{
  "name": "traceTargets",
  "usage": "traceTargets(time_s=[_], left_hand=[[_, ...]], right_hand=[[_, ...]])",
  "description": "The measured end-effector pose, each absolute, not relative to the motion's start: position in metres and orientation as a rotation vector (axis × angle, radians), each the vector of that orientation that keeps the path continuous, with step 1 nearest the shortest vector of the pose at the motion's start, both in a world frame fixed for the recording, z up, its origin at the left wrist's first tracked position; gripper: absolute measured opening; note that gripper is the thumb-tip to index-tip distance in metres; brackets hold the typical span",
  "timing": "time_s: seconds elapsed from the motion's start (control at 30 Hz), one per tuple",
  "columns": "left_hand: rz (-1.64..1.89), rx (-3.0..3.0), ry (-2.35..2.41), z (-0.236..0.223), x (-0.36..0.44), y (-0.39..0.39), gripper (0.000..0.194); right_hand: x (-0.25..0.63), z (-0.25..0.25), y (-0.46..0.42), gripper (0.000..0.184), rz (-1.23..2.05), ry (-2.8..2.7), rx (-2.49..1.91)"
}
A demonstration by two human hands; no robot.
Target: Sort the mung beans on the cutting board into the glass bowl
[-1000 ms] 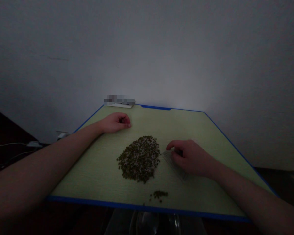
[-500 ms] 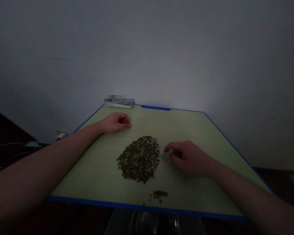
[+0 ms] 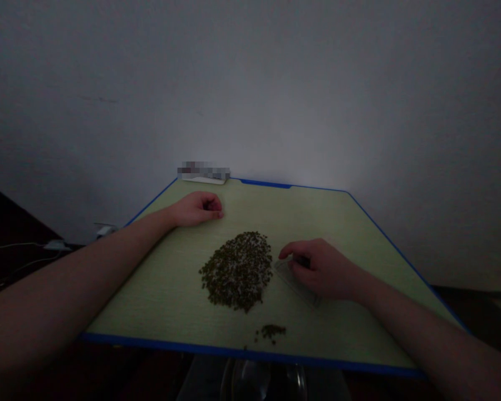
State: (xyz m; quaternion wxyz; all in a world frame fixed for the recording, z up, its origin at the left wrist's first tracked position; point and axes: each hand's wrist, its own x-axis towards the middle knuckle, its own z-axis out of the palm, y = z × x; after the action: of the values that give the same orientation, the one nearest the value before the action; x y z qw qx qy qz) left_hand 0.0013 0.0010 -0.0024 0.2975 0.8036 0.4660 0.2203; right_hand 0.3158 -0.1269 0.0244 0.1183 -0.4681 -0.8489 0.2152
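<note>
A heap of small green-brown beans or seeds (image 3: 237, 272) lies in the middle of the light green table (image 3: 150, 306). Beyond it to the left, my left hand (image 3: 198, 209) rests on the tabletop, its fingers loosely curled with nothing visible in them. My right hand (image 3: 319, 268) is just right of the heap, closed on a clear, flat plastic piece (image 3: 303, 292). One corner of this piece comes close to the heap's right edge; much of it is hidden under the hand. Closer to me lies a small cluster of the same beans (image 3: 272, 332).
At the far left corner sits a white object (image 3: 204, 178), its upper part blurred out. A blue edging (image 3: 250, 353) runs around the table. Below the near edge is a shiny, rounded clear vessel (image 3: 263, 381). Cables and a white plug (image 3: 58, 245) are left of the table, and a wall (image 3: 275, 94) stands behind.
My right hand and the clear plastic piece have shifted slightly left, nearer the heap. My left hand and the beans look unchanged.
</note>
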Motion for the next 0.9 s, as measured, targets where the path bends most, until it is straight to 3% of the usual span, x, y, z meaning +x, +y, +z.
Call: traceTargets(time_s=[0.9], left_hand=[[0.565,2.145,1.235,-0.0013,0.0012,0.001,0.027]], right_hand=[[0.3096,0.0218,-0.125,0.029,0.449,-2.375,-1.535]])
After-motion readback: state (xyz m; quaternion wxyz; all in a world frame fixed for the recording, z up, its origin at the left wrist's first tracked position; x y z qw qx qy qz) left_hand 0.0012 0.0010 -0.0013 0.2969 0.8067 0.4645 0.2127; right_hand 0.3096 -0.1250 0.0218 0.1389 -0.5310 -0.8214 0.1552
